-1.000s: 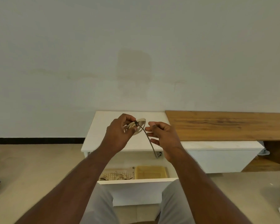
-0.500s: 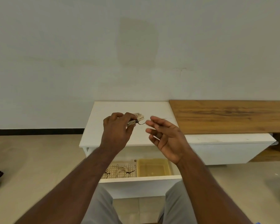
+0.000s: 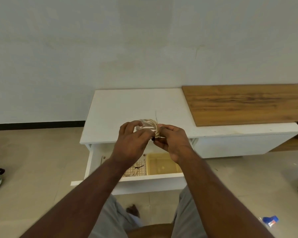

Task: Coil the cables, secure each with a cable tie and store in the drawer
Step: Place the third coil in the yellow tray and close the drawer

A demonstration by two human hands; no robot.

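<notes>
Both hands, left hand (image 3: 132,143) and right hand (image 3: 174,143), raised together, fingers (image 3: 139,134) curled.

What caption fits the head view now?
Both hands, left and right, hold a coiled cable above the open drawer.

No text, label, brand, number or sign can be read anywhere; the blue packet (image 3: 270,220) on the floor at lower right shows coloured print, but it is too small and blurred to make out.
</notes>
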